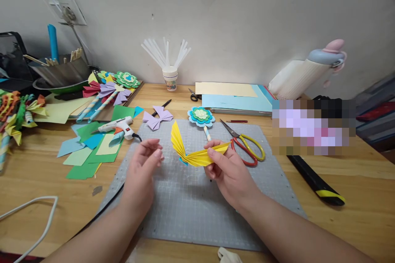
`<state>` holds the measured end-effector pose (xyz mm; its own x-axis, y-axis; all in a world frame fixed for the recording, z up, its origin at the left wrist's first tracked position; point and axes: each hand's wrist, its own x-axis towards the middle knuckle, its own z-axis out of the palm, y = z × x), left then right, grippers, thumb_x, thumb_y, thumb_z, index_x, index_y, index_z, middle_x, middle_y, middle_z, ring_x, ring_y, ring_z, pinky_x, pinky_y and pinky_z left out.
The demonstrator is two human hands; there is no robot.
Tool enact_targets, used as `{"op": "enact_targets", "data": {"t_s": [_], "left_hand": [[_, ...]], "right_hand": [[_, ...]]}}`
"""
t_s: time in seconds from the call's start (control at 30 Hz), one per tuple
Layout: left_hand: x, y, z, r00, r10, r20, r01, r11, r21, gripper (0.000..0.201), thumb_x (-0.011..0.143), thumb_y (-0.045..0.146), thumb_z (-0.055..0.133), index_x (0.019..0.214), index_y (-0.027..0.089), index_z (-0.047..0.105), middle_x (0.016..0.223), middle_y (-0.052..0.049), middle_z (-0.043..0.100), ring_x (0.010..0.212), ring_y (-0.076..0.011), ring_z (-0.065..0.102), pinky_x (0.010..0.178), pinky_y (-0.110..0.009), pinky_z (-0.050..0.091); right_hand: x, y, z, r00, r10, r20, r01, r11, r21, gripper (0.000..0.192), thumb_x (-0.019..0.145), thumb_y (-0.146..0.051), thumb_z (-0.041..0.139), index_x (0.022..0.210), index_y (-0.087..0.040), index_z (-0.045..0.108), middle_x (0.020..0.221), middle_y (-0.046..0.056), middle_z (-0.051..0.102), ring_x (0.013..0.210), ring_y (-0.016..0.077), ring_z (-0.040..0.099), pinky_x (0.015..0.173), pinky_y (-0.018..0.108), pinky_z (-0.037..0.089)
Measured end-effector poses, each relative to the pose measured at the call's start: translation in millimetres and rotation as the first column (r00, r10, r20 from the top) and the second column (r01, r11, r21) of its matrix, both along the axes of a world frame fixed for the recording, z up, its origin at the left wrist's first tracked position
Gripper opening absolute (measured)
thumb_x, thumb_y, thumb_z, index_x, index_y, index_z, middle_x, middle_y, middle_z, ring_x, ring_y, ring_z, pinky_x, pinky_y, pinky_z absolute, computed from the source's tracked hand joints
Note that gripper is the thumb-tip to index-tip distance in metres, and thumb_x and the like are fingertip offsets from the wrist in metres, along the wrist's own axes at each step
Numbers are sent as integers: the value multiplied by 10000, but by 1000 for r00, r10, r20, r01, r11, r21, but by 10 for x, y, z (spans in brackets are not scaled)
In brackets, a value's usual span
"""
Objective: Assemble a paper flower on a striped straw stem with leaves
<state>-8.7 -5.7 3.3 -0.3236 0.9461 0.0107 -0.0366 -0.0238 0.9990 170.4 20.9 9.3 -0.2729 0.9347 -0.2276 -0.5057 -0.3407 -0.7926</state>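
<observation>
My right hand pinches a yellow pleated paper fan by its right wing, above the grey cutting mat. The fan is bent in a V, and a bit of blue paper shows at its fold. My left hand hovers just left of the fan with fingers loosely curled and apart, holding nothing. Behind the fan on the mat lie a blue-and-green paper flower and red-and-yellow scissors.
A white glue gun lies on green and blue paper scraps at left. A purple paper bow, a cup of white straws, black scissors, stacked paper sheets and finished paper flowers stand behind. A black-and-yellow tool lies right.
</observation>
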Motion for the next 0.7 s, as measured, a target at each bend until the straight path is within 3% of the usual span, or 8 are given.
{"op": "enact_targets", "data": {"t_s": [0.07,0.13,0.2,0.27,0.33,0.57,0.63,0.7], "left_hand": [[-25,-25,4,987,95,-130,-80,990,116,273,749,281,699,1003,286,599,1005,-9,507,939,-184,486,851,-316,384],[-30,-61,9,914,139,-380,-39,965,259,299,681,180,750,946,284,656,1049,-20,505,1027,-215,467,928,-346,350],[-23,-90,6,720,214,-660,88,916,392,306,693,126,729,952,277,671,1076,-43,506,1048,-238,475,935,-381,356],[-16,-99,-3,507,304,-806,195,871,452,305,732,107,689,988,270,654,1073,-61,518,1017,-243,504,911,-403,377],[-16,-92,-11,432,340,-836,215,861,461,272,748,101,670,968,260,657,1052,-67,541,983,-242,527,908,-411,378],[-34,-94,13,572,274,-773,158,888,432,306,709,71,687,886,316,735,979,-37,627,947,-238,546,935,-409,328],[-44,-88,27,713,222,-665,72,920,384,262,695,101,718,854,307,744,964,-27,622,951,-228,538,954,-384,321],[-56,-56,41,917,137,-375,-47,970,239,193,684,163,753,829,289,736,966,-11,616,962,-209,535,947,-342,343]], "right_hand": [[-9,-3,-2,1000,8,-7,-8,999,-42,320,697,-374,779,861,-200,568,557,-62,510,476,57,412,435,169,261],[-15,-9,-8,1000,24,-17,-25,997,-74,323,711,-380,769,881,-202,559,548,-55,528,468,59,417,436,166,259],[-20,-18,-16,998,51,-30,-53,994,-97,317,730,-382,756,895,-204,551,545,-49,544,449,55,411,433,166,244],[-25,-28,-25,996,84,-43,-88,990,-108,307,740,-376,750,898,-204,549,544,-45,554,437,53,407,431,168,230],[-31,-40,-32,993,111,-50,-115,987,-109,304,744,-372,750,897,-204,547,545,-44,560,439,53,413,435,170,225],[-34,-74,-11,982,187,-31,-188,981,-45,357,758,-423,739,945,-206,525,587,-44,574,475,57,433,460,180,249],[-34,-73,-6,975,220,-40,-219,976,21,416,741,-466,741,978,-206,520,632,-37,579,496,64,438,460,189,250],[-36,-69,-10,974,226,-28,-224,972,78,454,725,-481,748,1006,-211,515,659,-38,577,500,66,426,457,196,243]]}}
